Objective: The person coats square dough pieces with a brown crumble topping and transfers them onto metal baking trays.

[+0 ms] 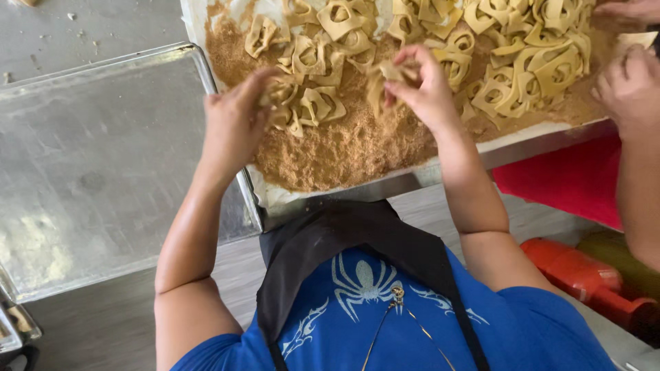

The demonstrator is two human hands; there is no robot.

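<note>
A metal tray (385, 185) lined with white paper holds brown sugary crumbs (344, 148) and several twisted strips of pale dough (522, 62). My left hand (237, 120) pinches a dough twist (283, 93) at the tray's left side. Over the middle of the tray, my right hand (426, 86) grips another dough piece (392, 72) with its fingers closed round it. Both pieces sit just above the crumbs.
An empty metal baking sheet (96, 165) lies to the left, on a steel table. Another person's hands (629, 79) work at the tray's right end. A red surface (570, 178) and a red-orange bottle (584, 278) are low on the right.
</note>
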